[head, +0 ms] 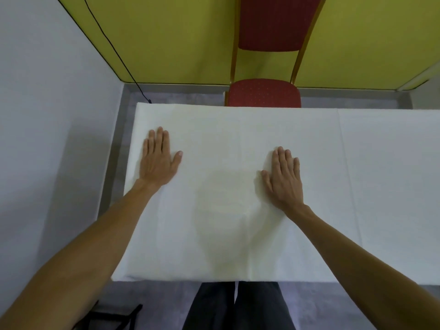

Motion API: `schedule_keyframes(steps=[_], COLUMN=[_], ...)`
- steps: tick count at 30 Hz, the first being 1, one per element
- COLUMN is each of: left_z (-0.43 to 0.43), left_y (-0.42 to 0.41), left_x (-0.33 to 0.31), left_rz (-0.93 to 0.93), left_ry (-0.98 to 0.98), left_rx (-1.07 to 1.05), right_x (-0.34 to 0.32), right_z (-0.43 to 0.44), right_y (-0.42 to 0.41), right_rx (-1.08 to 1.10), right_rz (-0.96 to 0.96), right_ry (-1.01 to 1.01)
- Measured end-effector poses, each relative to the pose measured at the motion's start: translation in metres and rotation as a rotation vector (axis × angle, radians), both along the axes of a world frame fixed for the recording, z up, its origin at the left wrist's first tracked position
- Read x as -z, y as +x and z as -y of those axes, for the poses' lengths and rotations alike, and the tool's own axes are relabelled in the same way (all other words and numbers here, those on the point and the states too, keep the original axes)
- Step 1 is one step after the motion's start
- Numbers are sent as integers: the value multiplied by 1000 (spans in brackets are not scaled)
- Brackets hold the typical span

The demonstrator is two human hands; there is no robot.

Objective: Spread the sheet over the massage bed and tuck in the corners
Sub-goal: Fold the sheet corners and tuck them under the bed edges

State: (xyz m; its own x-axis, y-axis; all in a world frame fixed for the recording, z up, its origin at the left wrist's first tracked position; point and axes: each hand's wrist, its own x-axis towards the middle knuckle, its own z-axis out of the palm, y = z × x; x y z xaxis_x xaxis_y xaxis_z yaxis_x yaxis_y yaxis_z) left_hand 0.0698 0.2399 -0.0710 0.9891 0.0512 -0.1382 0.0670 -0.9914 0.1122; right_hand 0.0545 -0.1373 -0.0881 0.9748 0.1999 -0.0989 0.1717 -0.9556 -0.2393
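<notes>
From the head camera, looking down: a white sheet (238, 144) lies flat over the massage bed (123, 277), covering its whole visible top from the left end out past the right edge of the picture. The sheet hangs just over the near edge and the left end of the bed. A faint fold line runs across it from the far edge to the near edge on the right part, and soft creases gather near the middle, between the two hands.

The left hand (158, 160) rests palm down on the sheet near the far-left corner of the bed, fingers straight and close together, thumb spread out toward the middle. It grips nothing. The right hand (284, 179) lies palm down on the sheet as well, nearer the middle of the bed and a little closer to the near edge than the left hand, fingers straight and together, thumb out toward the left. It too grips nothing. The two hands are well apart, with bare sheet between them.

Beyond the far edge of the bed stands a red chair (264, 92) against a yellow wall (166, 39). A black cable (114, 47) runs down that wall toward the far-left corner of the bed. The person's dark trousers (238, 306) show below the near edge.
</notes>
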Motion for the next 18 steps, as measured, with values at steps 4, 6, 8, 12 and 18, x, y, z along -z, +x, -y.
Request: schedule_keyframes(steps=[4,6,8,12,18], left_z=[42,71,89,76,-12], left_y=[42,72,95,104,93], left_x=[0,4,6,11,9], left_rz=[16,22,34,51,67], left_ry=[-72,-94,-103,-97,-29], left_rx=[94,154,160,123,24], right_x=[-8,-8,-6,2,5], right_z=[-39,-67,-87,-93,-75], right_y=[48,82,109,125,122], right_rx=[-51,-86,-99,-114,-45], right_rz=[8,-5,-7,24,28], right_ry=[43,65,53,-5,-21])
